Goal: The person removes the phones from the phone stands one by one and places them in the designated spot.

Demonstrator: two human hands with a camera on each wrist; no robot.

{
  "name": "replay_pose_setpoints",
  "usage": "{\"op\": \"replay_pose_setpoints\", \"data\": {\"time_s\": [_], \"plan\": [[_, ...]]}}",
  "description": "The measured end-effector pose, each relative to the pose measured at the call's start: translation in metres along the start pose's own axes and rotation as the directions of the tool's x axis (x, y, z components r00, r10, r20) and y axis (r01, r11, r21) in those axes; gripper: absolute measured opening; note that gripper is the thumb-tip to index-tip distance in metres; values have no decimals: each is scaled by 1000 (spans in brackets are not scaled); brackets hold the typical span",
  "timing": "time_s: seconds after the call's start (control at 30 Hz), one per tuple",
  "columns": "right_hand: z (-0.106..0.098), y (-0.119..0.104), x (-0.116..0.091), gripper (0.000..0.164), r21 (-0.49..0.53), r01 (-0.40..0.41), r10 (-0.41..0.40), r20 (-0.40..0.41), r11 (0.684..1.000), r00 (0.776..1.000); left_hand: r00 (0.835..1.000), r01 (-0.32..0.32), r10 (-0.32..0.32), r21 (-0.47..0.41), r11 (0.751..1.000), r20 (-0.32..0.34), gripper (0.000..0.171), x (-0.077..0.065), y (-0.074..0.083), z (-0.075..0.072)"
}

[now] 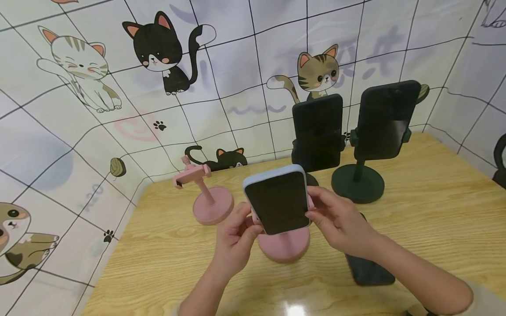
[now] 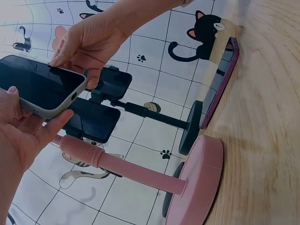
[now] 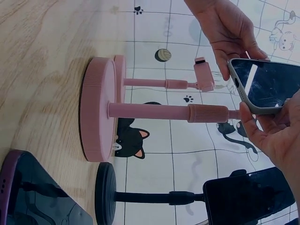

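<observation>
A blue-cased phone (image 1: 277, 202), atop a pink stand (image 1: 283, 249) on a wooden table (image 1: 158, 263), is gripped along opposite sides by a partly closed left hand (image 1: 235, 239) and a partly closed right hand (image 1: 341, 220).

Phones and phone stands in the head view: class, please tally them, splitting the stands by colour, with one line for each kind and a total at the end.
Phones: 4
Pink stands: 2
Black stand: 1
Dark green stand: 1
Total: 8
</observation>
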State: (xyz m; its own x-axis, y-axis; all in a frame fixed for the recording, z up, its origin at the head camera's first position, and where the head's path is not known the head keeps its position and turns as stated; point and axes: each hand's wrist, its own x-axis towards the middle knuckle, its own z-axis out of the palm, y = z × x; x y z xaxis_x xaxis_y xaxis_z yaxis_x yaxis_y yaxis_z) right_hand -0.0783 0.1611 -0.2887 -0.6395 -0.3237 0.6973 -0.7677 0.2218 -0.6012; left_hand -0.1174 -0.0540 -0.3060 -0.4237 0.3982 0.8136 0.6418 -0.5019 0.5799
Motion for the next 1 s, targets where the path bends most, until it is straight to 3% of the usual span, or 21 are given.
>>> {"op": "replay_pose_setpoints", "data": {"time_s": [0.2,0.43,0.7,1.0], "plan": [[-2,-3,0,38,65,-23,22,8,998,1000,1000,-6,6,-10,1000,9,43,0,1,1],[-4,-5,-1,38,94,-34,31,33,995,999,999,46,-45,-30,998,24,36,0,3,1],[-6,-5,-6,37,95,-83,77,57,992,995,991,121,-117,-70,990,56,42,-1,5,-2],[-11,-13,5,37,-81,-26,30,47,996,998,988,134,-129,-62,989,81,42,4,7,-14]]}}
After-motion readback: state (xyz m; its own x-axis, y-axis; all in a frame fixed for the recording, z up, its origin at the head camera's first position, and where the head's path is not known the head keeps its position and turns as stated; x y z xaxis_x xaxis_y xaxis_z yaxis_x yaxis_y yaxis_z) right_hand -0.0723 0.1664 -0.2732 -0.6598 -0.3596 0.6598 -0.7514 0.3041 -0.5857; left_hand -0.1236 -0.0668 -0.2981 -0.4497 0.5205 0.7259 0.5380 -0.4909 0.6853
